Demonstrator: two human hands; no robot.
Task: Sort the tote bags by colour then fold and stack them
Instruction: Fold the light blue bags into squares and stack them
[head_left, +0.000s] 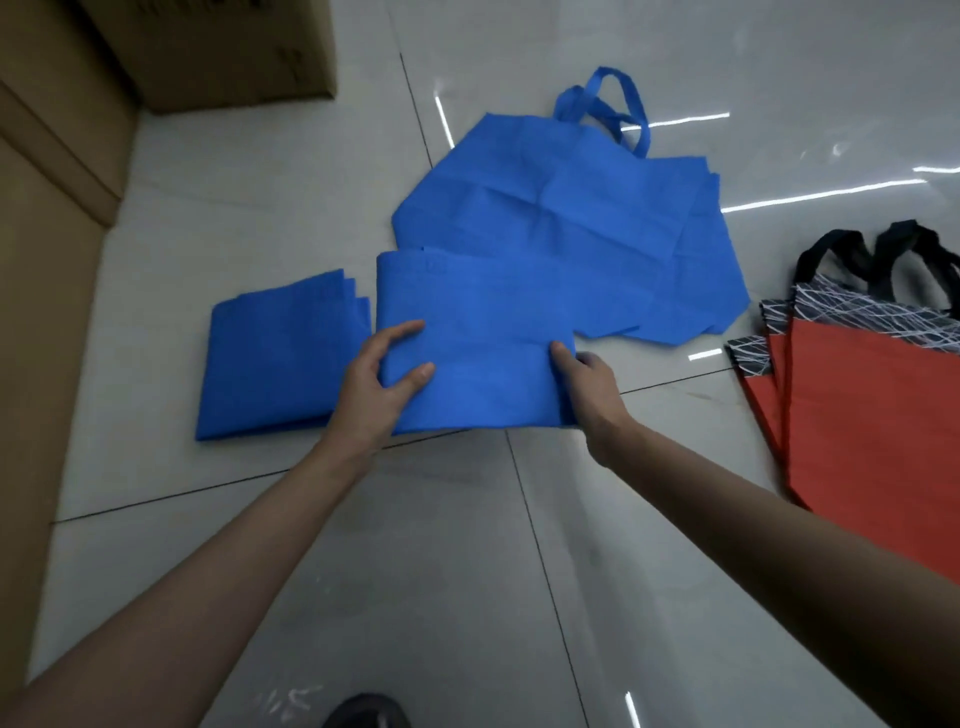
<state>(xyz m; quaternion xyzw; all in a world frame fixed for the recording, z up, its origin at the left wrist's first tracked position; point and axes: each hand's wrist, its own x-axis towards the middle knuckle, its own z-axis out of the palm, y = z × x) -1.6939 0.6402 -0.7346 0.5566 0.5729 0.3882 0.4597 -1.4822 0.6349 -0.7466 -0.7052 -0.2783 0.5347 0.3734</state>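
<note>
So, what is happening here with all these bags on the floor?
A person is folding tote bags on a tiled floor. The left hand and right hand grip a folded blue bag by its side edges. A folded blue pile lies just left of it, unfolded blue bags lie behind, and red bags lie at right.

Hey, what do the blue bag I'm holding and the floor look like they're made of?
Folded blue bag: probably non-woven synthetic fabric. It looks matte and thin and holds a flat, crisp fold. Floor: glossy tile, likely ceramic, mirroring bright light strips, with dark grout lines.
</note>
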